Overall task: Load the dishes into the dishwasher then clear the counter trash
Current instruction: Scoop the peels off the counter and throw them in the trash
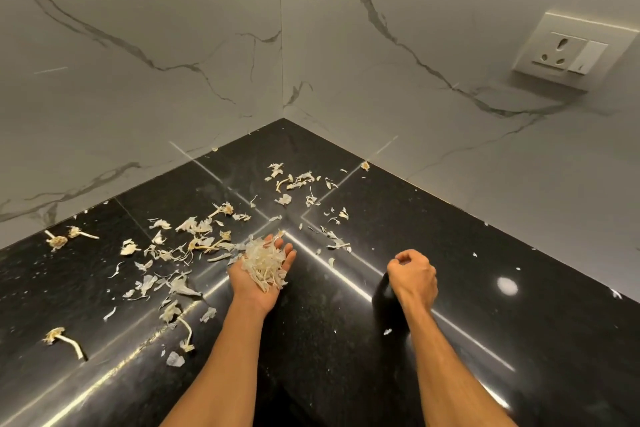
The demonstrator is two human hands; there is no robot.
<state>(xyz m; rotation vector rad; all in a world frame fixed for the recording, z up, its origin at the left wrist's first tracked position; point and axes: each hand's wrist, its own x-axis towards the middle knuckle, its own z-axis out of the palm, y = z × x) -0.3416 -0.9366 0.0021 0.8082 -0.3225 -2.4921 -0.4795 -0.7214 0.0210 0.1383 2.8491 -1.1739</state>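
From where I stood, the person was well into the second half of the job: no dishes or dishwasher showed, and it looked to be the trash-clearing step. The left hand (258, 291) was held palm up just above the black stone surface (346, 357), its grip lying apart and lightly cupped under a heap of garlic skins (265, 264). The right hand (414, 276) hovered to the side with its grip drawn together into a loose fist. Whether a scrap was pinched inside it, I could not tell.

Most of the trash was still on the surface. A thick scatter of peels (194, 243) lay just left of the cupped hand, a smaller cluster (294, 181) sat back toward the corner, and thin flakes (334, 239) lay between the two hands. Several dry garlic stalks lay further off, one near the front edge (65, 340) and a pair at the far left by the wall (57, 240).

I judged the next move would be for the right hand to pinch or sweep more skins into the left palm. That palm already looked full, so a trip to a bin seemed close, though no bin was in sight. The skins looked light and papery and likely to flutter off.

Nothing solid blocked the reach. The marble-look walls (173, 46) closed in the corner, where bits lay tight against the joint, and a wall socket (562, 52) sat high on the right, well apart.
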